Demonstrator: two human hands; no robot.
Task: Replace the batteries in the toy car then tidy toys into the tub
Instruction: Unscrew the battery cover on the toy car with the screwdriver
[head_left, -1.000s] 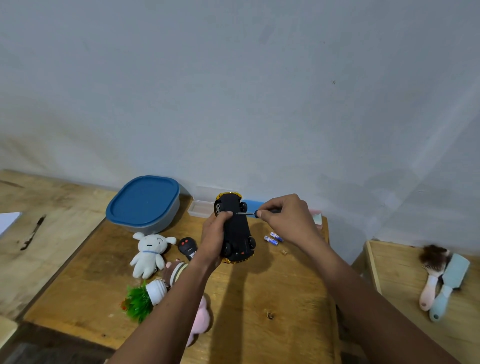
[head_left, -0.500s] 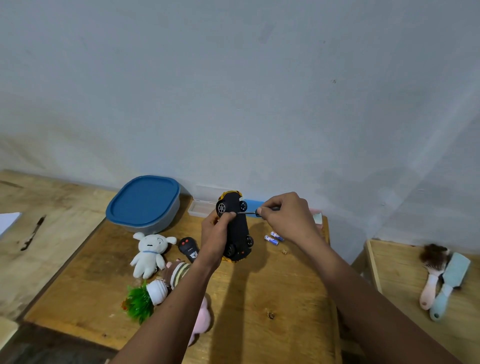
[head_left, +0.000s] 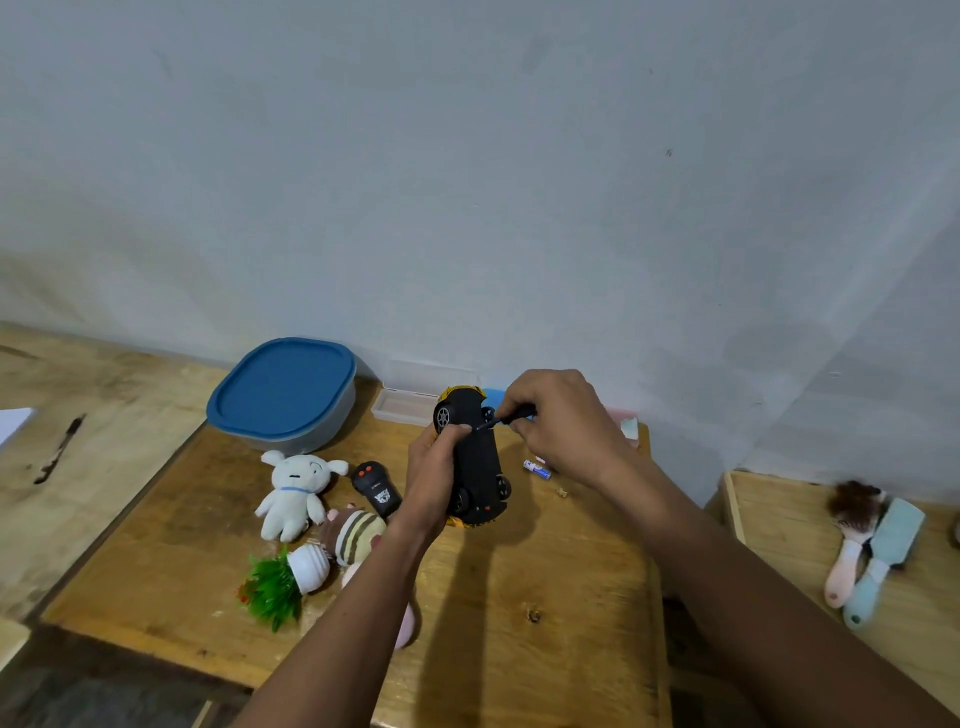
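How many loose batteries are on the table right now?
2. One battery lies on the table just beneath the right hand; the second battery sits right behind it, mostly covered by that hand. Others may be hidden behind that hand or the toy car.

1. The right hand (head_left: 563, 431) has moved slightly left and up over the car (head_left: 475, 462).
2. The screwdriver (head_left: 506, 417) it pinches lay almost level a second ago. Now it slopes, with the handle raised and the tip on the same spot of the underside.
3. The car turned narrower half a second ago and has since rolled back, so all four wheels show again.
4. The hand now covers more of the batteries (head_left: 536, 468).
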